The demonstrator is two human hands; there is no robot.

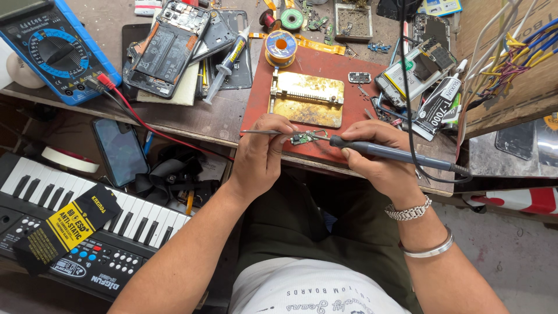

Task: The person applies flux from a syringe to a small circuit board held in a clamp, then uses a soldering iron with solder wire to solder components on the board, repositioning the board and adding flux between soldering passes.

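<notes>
Left hand: the left hand (260, 156) is closed around metal tweezers (264, 132), whose tips reach right to the small circuit board (301, 138) and appear to pin it.
Right hand: the right hand (376, 152) is wrapped in a pen grip on a grey soldering iron (388, 153); its tip points to 9 o'clock and meets the right edge of the board.
Board: a small green piece at the near edge of the red work mat (302, 65), at 6 o'clock from the brass board holder (307, 99).
Holder: it lies empty in the middle of the mat; the board is being worked freehand outside it.
Solder: a spool of solder wire (281, 46) sits at 12 o'clock from the holder, touching neither hand.
Flux: a syringe (228, 63) lies at 10 o'clock, on the bench beside an opened phone (168, 46).
Meter: a blue multimeter (55, 49) rests at far 10 o'clock, its red lead (152, 129) trailing down off the bench.
Adhesive: a black glue tube (440, 107) lies at 2 o'clock from the right hand, among loose parts.
Below the bench: an electronic keyboard (87, 221) at 8 o'clock, with a black anti-static pouch (64, 228) lying on it.
Progress: judged from the contact of iron and board, the joint is mid-work. Whether any solder has flowed is too small to tell. The phone lies open, so reassembly appears wholly undone.
</notes>
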